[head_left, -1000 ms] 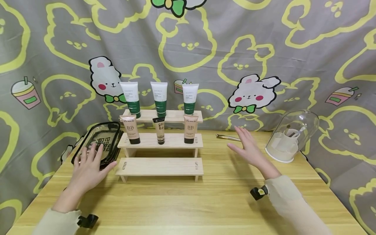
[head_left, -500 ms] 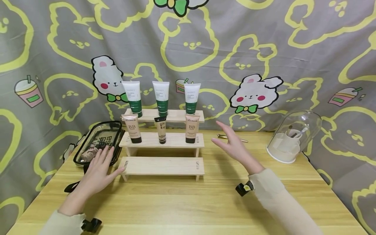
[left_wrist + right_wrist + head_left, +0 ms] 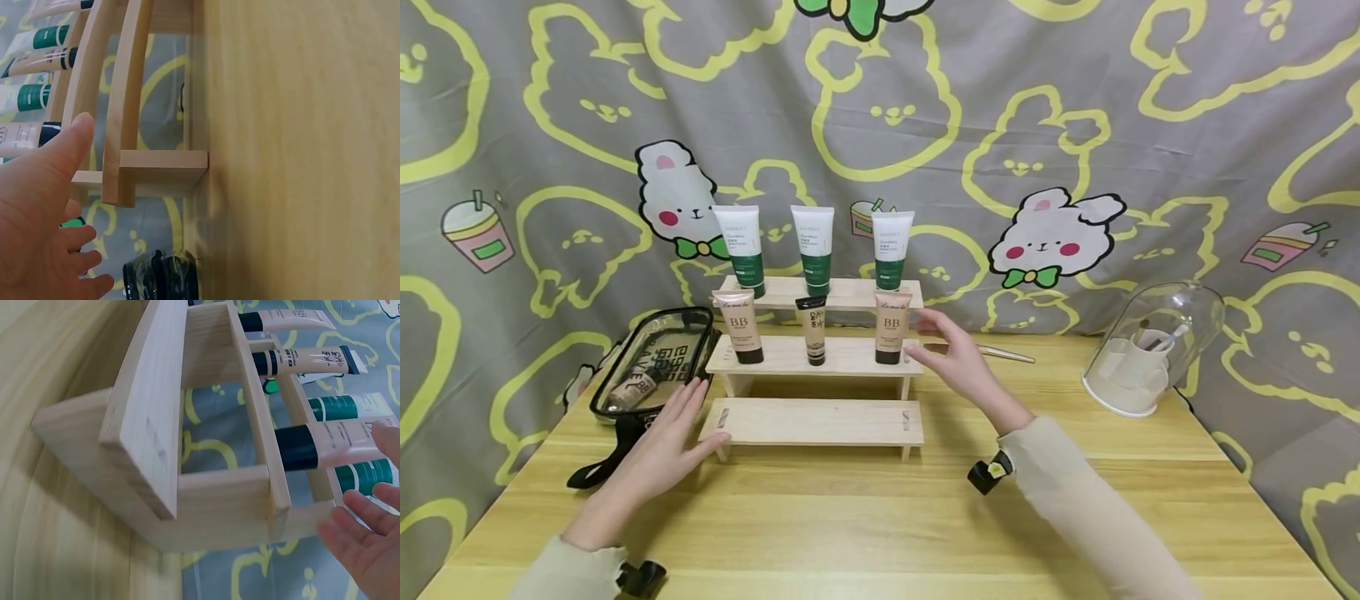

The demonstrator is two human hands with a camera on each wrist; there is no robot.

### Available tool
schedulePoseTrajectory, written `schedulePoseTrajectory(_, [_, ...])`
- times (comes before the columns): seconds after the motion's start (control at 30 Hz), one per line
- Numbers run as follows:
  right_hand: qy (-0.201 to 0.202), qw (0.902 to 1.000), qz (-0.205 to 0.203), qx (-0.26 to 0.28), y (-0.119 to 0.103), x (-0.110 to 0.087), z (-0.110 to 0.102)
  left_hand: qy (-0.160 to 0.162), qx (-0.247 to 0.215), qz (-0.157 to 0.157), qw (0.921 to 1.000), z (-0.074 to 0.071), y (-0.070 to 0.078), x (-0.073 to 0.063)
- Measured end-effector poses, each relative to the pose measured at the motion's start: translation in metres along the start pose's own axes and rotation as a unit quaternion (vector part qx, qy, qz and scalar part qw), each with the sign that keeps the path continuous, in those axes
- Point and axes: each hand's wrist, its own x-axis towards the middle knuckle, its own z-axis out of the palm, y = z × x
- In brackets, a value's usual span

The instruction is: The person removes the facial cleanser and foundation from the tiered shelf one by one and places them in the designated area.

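A three-tier wooden display rack stands on the table. Three white-and-green tubes line its top tier. On the middle tier, two pinkish BB cream tubes flank a smaller black-topped tube. My right hand is beside the right BB cream tube, thumb and fingers spread near it; the right wrist view shows the fingers slightly bent and holding nothing. My left hand lies at the left end of the lowest tier, fingers straight. Its thumb overlaps the rack in the left wrist view.
A clear pouch with black trim and a tube inside lies left of the rack, its black strap trailing forward. Behind the right hand lies a slim metallic stick. A clear dome covering a white brush holder stands at the right.
My right hand has moved left, from beside the metallic stick to the rack's right side. My left hand has shifted right and toward me, off the pouch to the rack's left end.
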Motion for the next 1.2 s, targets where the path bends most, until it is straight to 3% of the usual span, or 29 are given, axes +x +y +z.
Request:
schedulePoseTrajectory(0.27, [0.013, 0.9992, 0.001, 0.037, 0.002, 0.010, 0.013, -0.011, 0.013, 0.004, 0.9998, 0.001, 0.001, 0.000])
schedulePoseTrajectory(0.43, [0.021, 0.9983, 0.023, 0.049, 0.005, 0.015, 0.019, -0.015, 0.014, 0.008, 0.9998, 0.003, 0.000, 0.000])
schedulePoseTrajectory(0.77, [0.032, 0.9970, 0.035, 0.061, 0.005, 0.016, 0.025, -0.003, 0.015, 0.023, 0.9996, 0.006, -0.002, -0.002])
schedulePoseTrajectory(1.0, [0.031, 0.9976, 0.033, 0.053, -0.029, 0.007, 0.021, -0.002, 0.014, 0.019, 0.9997, 0.004, 0.000, -0.002])
schedulePoseTrajectory(1.2, [0.037, 0.9979, 0.026, 0.046, -0.031, -0.001, 0.014, -0.003, 0.019, 0.023, 0.9996, 0.006, 0.000, -0.001])
